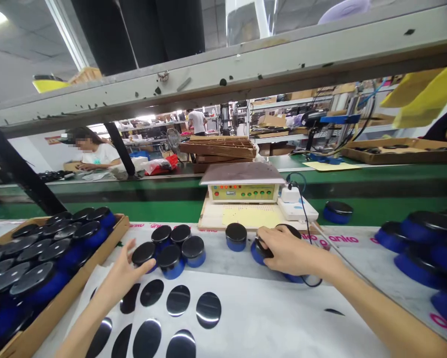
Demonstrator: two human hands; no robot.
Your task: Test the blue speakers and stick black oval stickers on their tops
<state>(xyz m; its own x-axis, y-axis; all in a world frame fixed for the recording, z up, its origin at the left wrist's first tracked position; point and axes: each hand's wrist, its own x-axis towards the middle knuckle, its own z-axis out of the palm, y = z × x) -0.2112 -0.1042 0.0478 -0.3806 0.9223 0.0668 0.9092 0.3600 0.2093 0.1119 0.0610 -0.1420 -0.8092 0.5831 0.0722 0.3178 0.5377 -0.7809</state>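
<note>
My left hand (pixel 121 278) curls its thumb and fingers around a round blue piece with a glossy black top (pixel 143 252), at the left edge of a small cluster of the same kind. My right hand (pixel 283 248) is closed over another black-topped blue piece (pixel 259 253), whose top is partly hidden by the fingers. One more such piece (pixel 235 236) stands alone just left of the right hand, and others are partly covered behind and below that hand. Below the cluster, flat black discs (pixel 209 310) lie on a white sheet (pixel 268 313).
A cardboard tray (pixel 115 238) full of blue pieces stands at left; more pieces (pixel 424 248) are stacked at right. Ahead sit a control box (pixel 243 193), a white power adapter (pixel 291 195) and a trailing cable. A shelf beam (pixel 223 74) crosses overhead. A person (pixel 96 149) sits across the green belt.
</note>
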